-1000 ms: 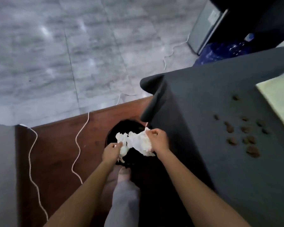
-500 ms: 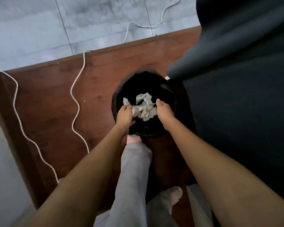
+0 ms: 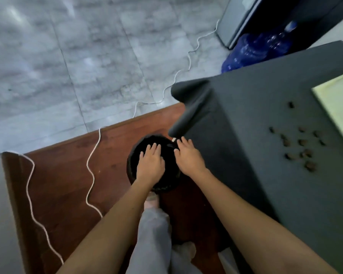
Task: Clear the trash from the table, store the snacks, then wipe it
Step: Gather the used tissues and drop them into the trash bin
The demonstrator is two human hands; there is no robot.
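Over a black bin (image 3: 136, 177) on the brown floor beside the table (image 3: 265, 175), a person held both hands flat, palms down. The left hand (image 3: 150, 165) hung above the bin's mouth with its fingers straight and slightly spread, gripping nothing; the right hand (image 3: 188, 157) lay just beside it near the bin's far rim, fingers likewise extended and empty. Nothing could be made out inside the bin, whose interior read as plain black. Still on the table's dark cloth (image 3: 236, 119), well apart from the hands, sat a scatter of small brown bits (image 3: 297, 144), and whether they were snack pieces or crumbs could not be told. A pale green sheet (image 3: 341, 103) lay at the table's far edge. Those bits looked light, dry and probably brittle, likely to crush or roll if squeezed; a sensible way to take them would be to sweep them together with the edge of one hand into the other cupped at the table edge, or to pinch each gently from the sides. The cloth appeared soft and loose at its corner, so it might bunch and drag under a hard swipe. A white cord (image 3: 91, 171) snaked across the floor to the left, and a blue bottle (image 3: 251, 50) lay beyond the table.
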